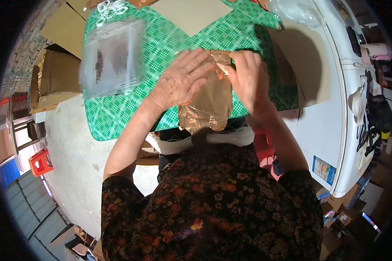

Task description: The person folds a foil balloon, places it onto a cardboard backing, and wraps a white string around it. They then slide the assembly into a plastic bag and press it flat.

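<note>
A shiny gold plastic bag [204, 98] lies on the green checked tablecloth [161, 48], its creased lower end at the table's near edge. My left hand [183, 78] rests over the bag's upper left part, fingers stretched out and flat. At the upper right corner, my right hand [250, 82] has its thumb and curled fingers closed on the bag's edge, where the film is crumpled. The hands partly cover the bag's top. Left of my left hand sits a stack of clear plastic bags [113, 61] with dark printing.
White cord loops [111, 9] and a tan sheet [191, 15] lie at the far side. Brown cardboard [305, 65] leans at the right, beside a white appliance [335, 130]. An open carton [59, 76] stands left; a red stool [41, 163] is on the floor.
</note>
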Demonstrator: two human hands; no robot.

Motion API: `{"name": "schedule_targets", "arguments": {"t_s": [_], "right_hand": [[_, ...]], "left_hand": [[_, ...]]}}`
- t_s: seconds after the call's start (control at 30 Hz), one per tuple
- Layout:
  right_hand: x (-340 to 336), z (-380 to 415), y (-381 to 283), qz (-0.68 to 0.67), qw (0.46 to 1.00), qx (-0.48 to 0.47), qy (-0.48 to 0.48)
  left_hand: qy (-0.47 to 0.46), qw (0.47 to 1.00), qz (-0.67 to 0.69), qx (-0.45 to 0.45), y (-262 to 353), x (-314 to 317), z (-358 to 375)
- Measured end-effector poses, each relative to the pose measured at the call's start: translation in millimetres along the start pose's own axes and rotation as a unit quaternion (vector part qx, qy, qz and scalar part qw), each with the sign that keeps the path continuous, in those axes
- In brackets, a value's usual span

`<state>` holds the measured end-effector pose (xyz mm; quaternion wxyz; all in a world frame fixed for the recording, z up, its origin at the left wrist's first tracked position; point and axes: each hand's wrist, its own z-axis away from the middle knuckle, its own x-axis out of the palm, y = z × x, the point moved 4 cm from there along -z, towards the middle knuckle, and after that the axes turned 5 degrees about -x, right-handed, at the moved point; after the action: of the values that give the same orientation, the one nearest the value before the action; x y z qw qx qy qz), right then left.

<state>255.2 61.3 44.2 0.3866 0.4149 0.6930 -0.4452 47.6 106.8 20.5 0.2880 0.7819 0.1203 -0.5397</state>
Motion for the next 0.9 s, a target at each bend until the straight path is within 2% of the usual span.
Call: {"name": "schedule_targets", "arguments": {"t_s": [0.1, 0.13, 0.23, 0.43, 0.7, 0.9], "right_hand": [[18, 11, -20, 0.105, 0.984, -0.143, 0.020], [28, 14, -24, 0.081, 0.987, -0.138, -0.027], [30, 20, -21, 0.047, 0.989, -0.128, -0.064], [31, 25, -8, 0.041, 0.991, -0.115, -0.052], [30, 20, -8, 0.039, 0.992, -0.104, -0.059], [30, -2, 1, 0.071, 0.983, -0.161, -0.055]], "left_hand": [[0.008, 1.000, 0.000, 0.000, 0, 1, 1], [0.013, 1.000, -0.001, 0.001, 0, 1, 1], [0.004, 1.000, -0.002, -0.005, 1, 1, 0], [-0.008, 1.000, -0.014, -0.008, -1, 3, 1], [0.025, 0.999, -0.007, -0.018, -1, 4, 4], [0.048, 0.997, -0.021, -0.050, -3, 4, 6]]}}
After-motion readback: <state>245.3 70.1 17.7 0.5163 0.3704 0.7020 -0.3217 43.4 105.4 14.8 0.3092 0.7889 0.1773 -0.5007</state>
